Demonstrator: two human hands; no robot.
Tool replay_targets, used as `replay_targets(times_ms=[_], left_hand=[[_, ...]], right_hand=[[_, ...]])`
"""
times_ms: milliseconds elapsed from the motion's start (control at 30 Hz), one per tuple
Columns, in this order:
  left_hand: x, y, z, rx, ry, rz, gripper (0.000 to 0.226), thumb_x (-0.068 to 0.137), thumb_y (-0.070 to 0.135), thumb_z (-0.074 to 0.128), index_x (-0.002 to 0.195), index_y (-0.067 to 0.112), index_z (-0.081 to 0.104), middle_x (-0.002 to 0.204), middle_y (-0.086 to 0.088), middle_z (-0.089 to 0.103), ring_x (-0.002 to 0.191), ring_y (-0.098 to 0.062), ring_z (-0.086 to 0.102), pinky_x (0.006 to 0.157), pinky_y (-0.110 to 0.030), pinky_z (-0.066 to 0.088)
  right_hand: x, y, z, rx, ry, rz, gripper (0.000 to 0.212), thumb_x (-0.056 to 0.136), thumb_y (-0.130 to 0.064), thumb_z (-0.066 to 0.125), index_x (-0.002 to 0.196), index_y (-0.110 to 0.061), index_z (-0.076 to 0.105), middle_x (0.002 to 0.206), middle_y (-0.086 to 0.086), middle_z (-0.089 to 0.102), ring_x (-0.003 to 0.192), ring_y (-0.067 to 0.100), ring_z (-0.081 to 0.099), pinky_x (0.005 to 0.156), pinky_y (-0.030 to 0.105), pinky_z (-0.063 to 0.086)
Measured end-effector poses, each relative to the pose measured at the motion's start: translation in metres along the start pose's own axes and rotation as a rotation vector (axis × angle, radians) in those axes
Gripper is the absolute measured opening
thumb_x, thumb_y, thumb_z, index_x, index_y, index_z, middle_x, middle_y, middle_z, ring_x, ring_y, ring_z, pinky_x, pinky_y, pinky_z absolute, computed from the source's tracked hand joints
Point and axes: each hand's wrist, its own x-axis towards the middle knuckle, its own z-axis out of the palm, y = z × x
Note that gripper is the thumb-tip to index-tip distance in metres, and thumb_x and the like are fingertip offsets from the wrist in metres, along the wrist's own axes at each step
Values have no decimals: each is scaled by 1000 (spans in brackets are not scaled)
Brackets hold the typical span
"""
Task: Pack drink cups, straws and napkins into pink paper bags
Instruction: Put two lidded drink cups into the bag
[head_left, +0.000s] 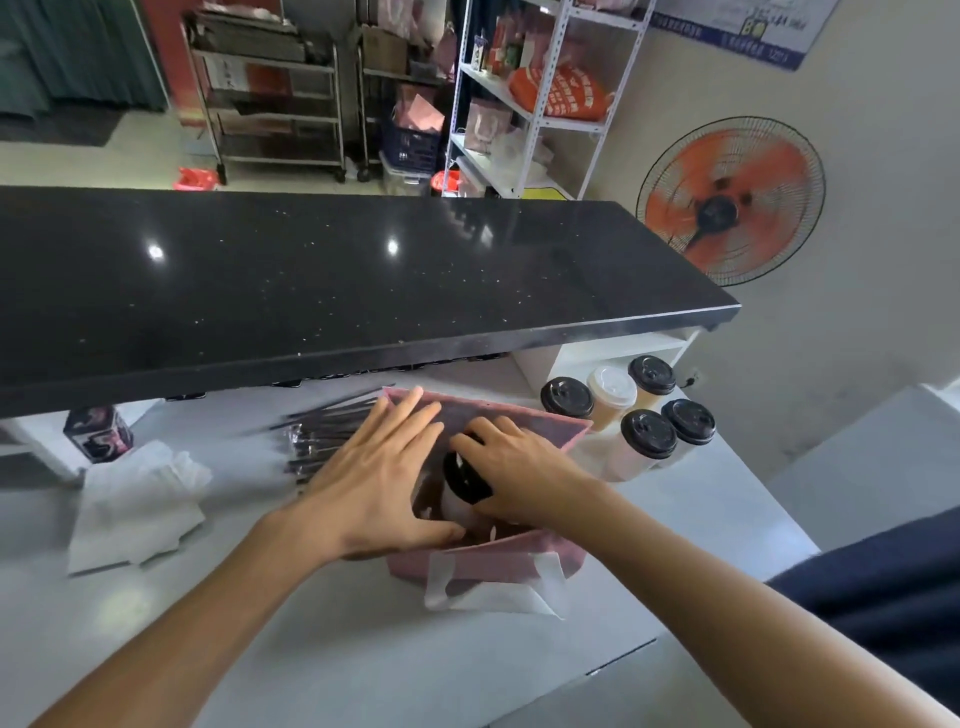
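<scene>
Pink paper bag (498, 558) stands open at the lower centre of the frame on a pale grey worktop (363, 649), its white handle (493, 587) folded down over the near wall toward me. My left hand (374, 483) lies spread and flat over the bag's left edge, thumb hooked on the near rim, holding the mouth wide. My right hand (511, 475) curls its fingers around a black-lidded cup (462, 480) that sits partly inside the bag. To do this well, I judge I should keep the cup upright, lower it straight down, and keep the left side pulled outward so the lid clears the paper. Just left of the bag, a bundle of dark wrapped straws (322, 431) lies touching or nearly touching my left hand; further left sits a loose pile of white napkins (135, 504). Right of the bag, five more lidded cups (628, 410) cluster close to its far corner, so my right elbow has little side room there. Beyond everything, a black counter ledge (337, 280) overhangs the worktop across the middle of the frame, limiting how high I can lift toward the back.
</scene>
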Motion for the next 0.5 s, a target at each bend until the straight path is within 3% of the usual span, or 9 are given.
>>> replay_targets(times_ms=[133, 267, 500], left_hand=[[-5, -4, -2, -21, -3, -3, 124, 70, 93, 41, 161, 15, 7, 168, 3, -11, 146, -6, -32, 125, -35, -10], [-7, -6, -2, -32, -10, -4, 126, 69, 94, 41, 161, 15, 8, 167, 3, -13, 146, -7, -33, 124, -34, -12], [-9, -3, 0, -13, -14, 20, 123, 70, 91, 43, 160, 13, 11, 168, 1, -8, 147, -10, -33, 124, -35, -12]], right_hand=[[20, -14, 11, -3, -40, 29, 68, 80, -40, 73, 136, -14, 43, 130, 11, 51, 116, 33, 54, 85, 42, 52], [30, -22, 27, 36, -104, 67, 77, 81, -43, 69, 145, -18, 33, 138, 13, 50, 122, 36, 53, 90, 46, 54], [27, -21, 41, 70, -182, 11, 73, 87, -42, 67, 150, -24, 32, 145, 10, 43, 128, 33, 45, 91, 47, 51]])
